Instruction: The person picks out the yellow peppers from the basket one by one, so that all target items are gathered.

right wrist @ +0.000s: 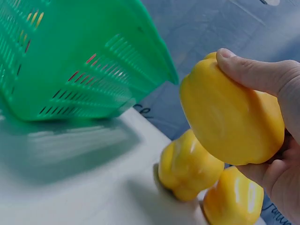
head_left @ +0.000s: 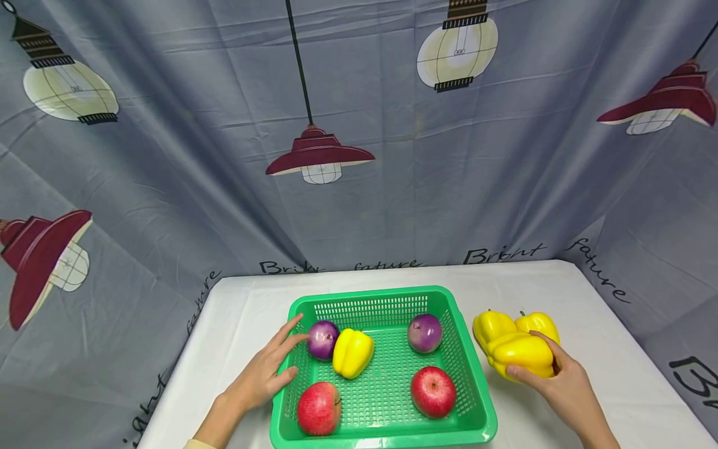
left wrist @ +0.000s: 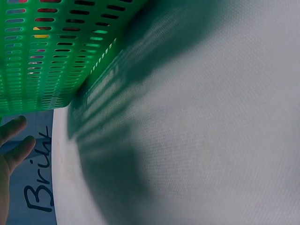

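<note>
Right-hand fingers (right wrist: 253, 70) curled round a yellow pepper (right wrist: 232, 112), thumb across its top, the others cupped under it, a firm hold by the right hand (head_left: 566, 386). Held pepper at about four o'clock from the green basket (head_left: 477, 374), lifted just off the white table (head_left: 594, 312) in the right wrist view. Just beyond and below it, two more yellow peppers (right wrist: 187, 166) on the cloth, close together, touching or nearly so, at three o'clock of the basket. Left-hand fingers (head_left: 288, 337) straight and spread, gripping nothing, laid over the basket's rim at nine o'clock, fingertips just short of a purple onion (head_left: 322, 340); contact with the onion not clear. Left hand (head_left: 266, 374) flat, palm down, beside the basket wall. Inside the basket: a yellow pepper (head_left: 352, 353) against that onion, a second purple onion (head_left: 424, 333) at one o'clock, a red apple (head_left: 319, 408) at seven o'clock, another red apple (head_left: 433, 391) at five o'clock. Behind it all, a grey curtain (head_left: 224, 156) printed with lamps.
</note>
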`<move>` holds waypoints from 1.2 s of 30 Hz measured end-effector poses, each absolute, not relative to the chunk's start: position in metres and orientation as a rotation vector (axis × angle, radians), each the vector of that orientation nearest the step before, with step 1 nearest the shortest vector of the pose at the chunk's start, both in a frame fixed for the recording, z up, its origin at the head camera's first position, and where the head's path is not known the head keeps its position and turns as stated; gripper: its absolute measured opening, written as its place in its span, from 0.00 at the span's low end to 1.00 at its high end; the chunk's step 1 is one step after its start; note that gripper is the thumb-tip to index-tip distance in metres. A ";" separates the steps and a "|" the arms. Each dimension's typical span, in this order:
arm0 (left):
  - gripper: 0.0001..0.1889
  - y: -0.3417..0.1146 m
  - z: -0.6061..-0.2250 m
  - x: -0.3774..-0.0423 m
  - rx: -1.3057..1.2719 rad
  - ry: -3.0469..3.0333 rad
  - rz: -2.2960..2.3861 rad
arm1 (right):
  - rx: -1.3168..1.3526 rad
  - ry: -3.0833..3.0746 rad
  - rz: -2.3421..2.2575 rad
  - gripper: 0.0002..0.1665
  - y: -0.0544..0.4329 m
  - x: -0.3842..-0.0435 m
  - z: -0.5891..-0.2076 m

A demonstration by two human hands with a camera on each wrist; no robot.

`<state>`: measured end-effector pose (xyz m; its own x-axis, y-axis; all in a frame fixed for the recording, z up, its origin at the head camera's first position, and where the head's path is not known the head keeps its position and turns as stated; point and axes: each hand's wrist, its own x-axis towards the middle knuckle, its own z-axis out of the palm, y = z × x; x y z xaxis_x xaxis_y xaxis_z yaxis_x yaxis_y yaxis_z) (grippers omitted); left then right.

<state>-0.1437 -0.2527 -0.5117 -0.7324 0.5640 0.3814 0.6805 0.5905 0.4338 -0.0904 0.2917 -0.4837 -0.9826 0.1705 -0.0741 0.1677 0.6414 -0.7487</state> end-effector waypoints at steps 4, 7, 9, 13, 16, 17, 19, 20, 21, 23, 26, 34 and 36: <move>0.30 -0.253 -0.513 -0.144 -1.033 -2.619 -0.837 | -0.343 -2.890 1.316 0.61 0.294 -0.087 -0.493; 0.29 -0.254 -0.513 -0.144 -1.026 -2.621 -0.839 | -0.358 -2.901 1.352 0.62 0.295 -0.084 -0.500; 0.29 -0.254 -0.513 -0.144 -1.027 -2.621 -0.839 | -0.371 -2.915 1.358 0.62 0.295 -0.083 -0.504; 0.30 -0.253 -0.513 -0.144 -1.032 -2.621 -0.842 | -0.408 -2.961 1.350 0.63 0.295 -0.082 -0.509; 0.29 -0.253 -0.513 -0.144 -1.034 -2.622 -0.843 | -0.430 -2.990 1.340 0.64 0.294 -0.081 -0.512; 0.29 -0.254 -0.513 -0.143 -1.033 -2.622 -0.841 | -0.440 -2.997 1.346 0.65 0.293 -0.080 -0.514; 0.29 -0.254 -0.513 -0.143 -1.031 -2.622 -0.843 | -0.462 -3.010 1.348 0.68 0.291 -0.080 -0.516; 0.29 -0.254 -0.513 -0.143 -1.031 -2.622 -0.844 | -0.475 -3.019 1.345 0.69 0.290 -0.079 -0.517; 0.29 -0.254 -0.513 -0.143 -1.032 -2.621 -0.843 | -0.490 -3.028 1.342 0.70 0.289 -0.079 -0.519; 0.29 -0.254 -0.513 -0.143 -1.030 -2.622 -0.846 | -0.519 -3.043 1.332 0.72 0.287 -0.079 -0.521; 0.29 -0.254 -0.513 -0.143 -1.030 -2.620 -0.850 | -0.547 -3.059 1.291 0.72 0.286 -0.078 -0.524; 0.29 -0.253 -0.513 -0.144 -1.037 -2.620 -0.855 | -0.618 -3.078 1.254 0.74 0.287 -0.077 -0.527; 0.29 -0.253 -0.512 -0.144 -1.037 -2.623 -0.857 | -0.622 -3.087 1.245 0.73 0.287 -0.076 -0.526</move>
